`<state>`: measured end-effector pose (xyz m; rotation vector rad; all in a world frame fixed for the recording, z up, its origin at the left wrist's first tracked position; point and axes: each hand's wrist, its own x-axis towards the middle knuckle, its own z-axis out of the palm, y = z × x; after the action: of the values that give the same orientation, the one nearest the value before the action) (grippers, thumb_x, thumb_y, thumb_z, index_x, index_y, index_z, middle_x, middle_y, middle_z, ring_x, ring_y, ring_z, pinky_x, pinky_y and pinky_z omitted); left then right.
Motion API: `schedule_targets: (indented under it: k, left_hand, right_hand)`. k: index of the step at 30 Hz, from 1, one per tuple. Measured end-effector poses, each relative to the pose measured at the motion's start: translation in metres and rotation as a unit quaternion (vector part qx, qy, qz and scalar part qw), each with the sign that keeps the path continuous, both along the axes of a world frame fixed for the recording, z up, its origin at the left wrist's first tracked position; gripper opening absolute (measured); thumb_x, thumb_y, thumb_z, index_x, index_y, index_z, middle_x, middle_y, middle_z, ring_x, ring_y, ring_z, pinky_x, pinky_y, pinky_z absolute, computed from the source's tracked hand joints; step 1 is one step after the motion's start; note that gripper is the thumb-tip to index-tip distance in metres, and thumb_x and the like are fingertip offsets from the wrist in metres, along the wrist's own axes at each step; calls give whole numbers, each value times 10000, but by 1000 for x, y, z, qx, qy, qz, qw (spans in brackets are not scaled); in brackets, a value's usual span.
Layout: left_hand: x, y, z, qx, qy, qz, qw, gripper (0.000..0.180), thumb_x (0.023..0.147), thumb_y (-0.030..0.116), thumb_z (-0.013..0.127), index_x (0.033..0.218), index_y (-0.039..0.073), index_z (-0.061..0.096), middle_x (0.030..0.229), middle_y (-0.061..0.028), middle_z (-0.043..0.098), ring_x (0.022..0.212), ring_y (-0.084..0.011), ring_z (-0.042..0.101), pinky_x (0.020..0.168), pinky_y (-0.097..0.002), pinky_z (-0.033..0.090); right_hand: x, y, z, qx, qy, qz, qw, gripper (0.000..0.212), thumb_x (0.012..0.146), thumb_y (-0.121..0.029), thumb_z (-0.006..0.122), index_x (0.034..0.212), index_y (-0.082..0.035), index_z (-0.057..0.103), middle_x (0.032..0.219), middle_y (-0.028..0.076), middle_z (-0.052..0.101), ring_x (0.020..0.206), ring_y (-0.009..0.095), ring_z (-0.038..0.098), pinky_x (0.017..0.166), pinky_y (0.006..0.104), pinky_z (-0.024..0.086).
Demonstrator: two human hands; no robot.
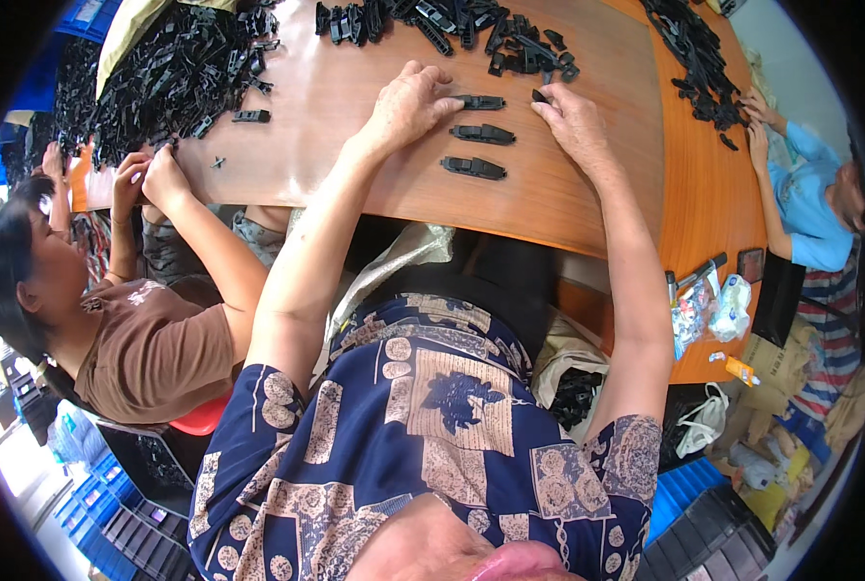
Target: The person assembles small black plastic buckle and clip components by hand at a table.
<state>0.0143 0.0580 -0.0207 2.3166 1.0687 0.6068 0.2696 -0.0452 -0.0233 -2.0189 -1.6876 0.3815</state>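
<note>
- Head view: your wooden table (355,145) curves away in front of you, its near edge running just above your lap, and a band of bare brown top lies open between that edge and your hands.
- Room is tighter at the far side: a loose heap of black plastic parts (471,34) sits just beyond your fingers, a bigger pile (161,77) crowds the left end, and another string of parts (699,68) runs along the right edge.
- Surface looks smooth, with a light sheen; the parts are matte black, long and narrow, with ribbed tops.
- Three clips lie in a neat column between your hands: top clip (479,102), middle clip (483,135), bottom clip (473,168), each apart from the next.
- Your left hand (408,107) lies flat, fingers spread, with fingertips touching the left end of the top clip.
- Your right hand (578,126) is curled, pinching a small black piece (541,96) at the fingertips, just right of the top clip.
- Another person's hands (147,179) work at the left edge; a second person's hands (757,121) work at the right.
</note>
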Motion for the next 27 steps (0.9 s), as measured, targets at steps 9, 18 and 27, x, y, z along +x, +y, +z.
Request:
schedule_targets:
  k: [9,18,27]
  left_hand:
    - [-5,4,-14,31,-32,-74,996,173,872,196,739,1007,92,708,980,-82,649,927,-341,667,803,-443,538]
    - [-4,-1,-7,15,-47,-86,995,151,871,147,719,1001,75,699,980,-91,653,930,-349,666,775,-442,544]
    - [-6,-2,-4,11,-55,-91,994,181,853,135,735,1012,64,688,966,-84,647,896,-349,668,752,-439,547]
  right_hand:
    - [-22,24,40,12,-116,252,961,192,949,-222,666,1016,-59,590,856,154,688,848,381,672,695,487,517]
    - [-23,33,42,-38,-127,271,954,226,953,-219,667,991,-67,503,809,164,665,796,402,657,650,492,501]
    - [-17,20,52,-11,-62,155,986,240,930,-280,696,991,-82,575,788,141,694,755,356,686,642,471,524]
